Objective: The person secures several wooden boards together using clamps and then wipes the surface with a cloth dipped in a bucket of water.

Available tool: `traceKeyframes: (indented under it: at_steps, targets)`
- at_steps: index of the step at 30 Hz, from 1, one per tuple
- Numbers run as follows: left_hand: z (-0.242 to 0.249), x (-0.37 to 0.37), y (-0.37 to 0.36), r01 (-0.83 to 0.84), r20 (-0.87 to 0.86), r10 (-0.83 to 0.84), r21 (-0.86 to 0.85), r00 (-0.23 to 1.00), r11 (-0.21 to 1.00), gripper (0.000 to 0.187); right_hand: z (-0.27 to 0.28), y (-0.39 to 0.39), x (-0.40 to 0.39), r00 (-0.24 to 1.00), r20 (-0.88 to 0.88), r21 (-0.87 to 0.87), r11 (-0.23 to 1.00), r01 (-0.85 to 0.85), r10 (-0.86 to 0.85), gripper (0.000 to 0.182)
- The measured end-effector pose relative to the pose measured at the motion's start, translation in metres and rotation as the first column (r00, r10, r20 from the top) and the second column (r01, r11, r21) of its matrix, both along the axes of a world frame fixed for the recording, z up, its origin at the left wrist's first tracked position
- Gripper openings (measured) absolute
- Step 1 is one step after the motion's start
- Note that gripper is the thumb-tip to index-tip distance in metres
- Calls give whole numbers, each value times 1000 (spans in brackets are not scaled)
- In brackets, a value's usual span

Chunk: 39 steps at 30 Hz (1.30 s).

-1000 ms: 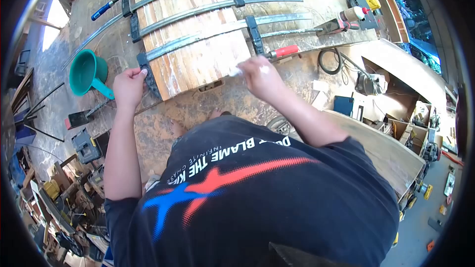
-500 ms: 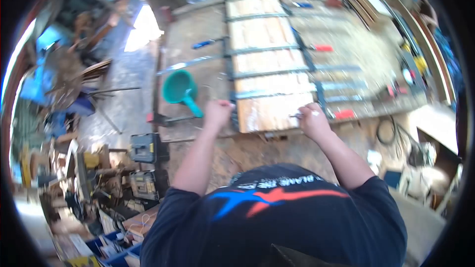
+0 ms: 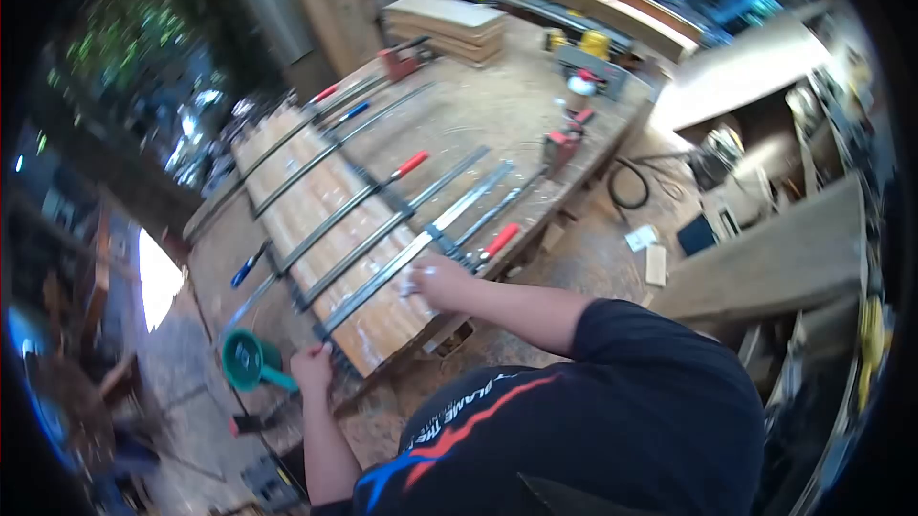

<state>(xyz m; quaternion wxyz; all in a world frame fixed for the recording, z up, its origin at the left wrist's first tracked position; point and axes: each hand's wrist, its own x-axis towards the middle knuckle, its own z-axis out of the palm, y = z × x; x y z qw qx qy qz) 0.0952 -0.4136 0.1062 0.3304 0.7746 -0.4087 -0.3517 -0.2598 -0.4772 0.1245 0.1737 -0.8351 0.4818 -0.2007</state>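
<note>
A glued-up wooden panel (image 3: 382, 325) lies on the workbench, with several long bar clamps (image 3: 368, 286) across it. My right hand (image 3: 435, 284) is closed over the panel's near right part, close to the nearest clamp bar. Its fingers are pinched, and what they hold, if anything, is too blurred to name. At the panel's near left edge, my left hand (image 3: 314, 370) is curled closed; anything inside it is hidden. A green dipper (image 3: 245, 359) stands just left of that hand, its handle pointing toward my wrist.
Red clamp handles (image 3: 499, 241) stick out on the right side, and a blue handle (image 3: 249, 265) on the left. Stacked boards (image 3: 445, 26) and a power tool (image 3: 585, 71) sit farther back on the workbench (image 3: 478, 119). A black hose (image 3: 628, 183) hangs off its right side.
My view has turned to the right, so the bench and panel now appear slanted. Both hands stay closed near the panel's near end; the right one now sits closer to the nearest clamp bar.
</note>
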Motion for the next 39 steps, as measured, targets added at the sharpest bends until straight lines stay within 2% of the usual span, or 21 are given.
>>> traceKeyframes:
  at_steps: [1,4,10,13,15,17,18,19,21,23,24,25,27,29,30,31,33,34,35,37,39]
  targets:
    - [10,-4,-1,-5,0,5,-1,1000,1000,18,-3,-14,4,997,74,-48,999,14,-10,15]
    - [2,8,-4,61,19,-61,-16,998,998,15,-14,-17,11,998,54,-111,993,29,-24,15]
    - [0,9,-7,176,113,-174,-3,978,984,12,12,66,-18,997,-22,100,992,75,-73,17]
    - [-36,37,-23,242,55,-240,-23,969,970,17,0,52,9,963,38,112,958,263,-268,15]
    - [-45,52,-37,339,141,-341,37,929,940,20,-5,24,31,941,-15,-9,941,337,-337,14]
    - [-8,37,-32,408,190,-423,115,886,906,22,-14,-2,42,933,-33,-41,933,356,-358,13]
    - [-20,43,-36,456,184,-470,116,863,883,25,-47,-19,38,944,-235,-172,966,195,-232,15]
    - [12,31,-26,488,225,-506,131,833,863,28,-55,-11,37,963,-63,-239,940,242,-264,17]
    - [-6,45,-26,582,284,-576,70,767,810,32,-23,29,46,919,50,-128,910,395,-392,17]
    - [46,51,5,697,213,-702,111,680,709,37,1,64,50,907,-24,-16,908,419,-420,17]
    - [77,57,8,752,189,-755,104,628,651,40,-9,70,47,922,25,-133,913,385,-385,20]
    - [92,69,11,729,119,-728,46,675,683,40,-24,73,44,939,65,-249,905,344,-339,23]
    - [100,105,32,667,-46,-667,-12,744,745,42,-31,61,57,883,-23,-198,868,456,-469,23]
    - [93,145,37,559,200,-523,-242,829,793,41,-27,35,68,812,-125,-121,821,558,-570,20]
    - [87,168,44,514,302,-425,-342,853,787,41,-18,29,81,780,-165,-190,795,576,-604,21]
    - [95,189,43,446,232,-389,-299,891,844,40,-10,21,92,745,-207,-253,771,585,-634,21]
    - [69,238,30,348,260,-261,-391,930,852,39,-17,9,100,686,-118,-189,695,694,-718,24]
    - [86,247,27,315,219,-244,-402,945,860,37,-13,8,98,691,-111,-200,697,689,-715,27]
    - [70,264,21,231,137,-189,-454,972,860,34,-9,18,104,709,-106,-198,714,672,-697,30]
    - [92,278,17,236,294,-130,-362,947,902,33,28,39,123,753,-218,-24,774,632,-621,34]
    - [48,303,8,99,-41,-122,-364,992,926,34,42,50,128,763,-421,222,760,611,-491,36]
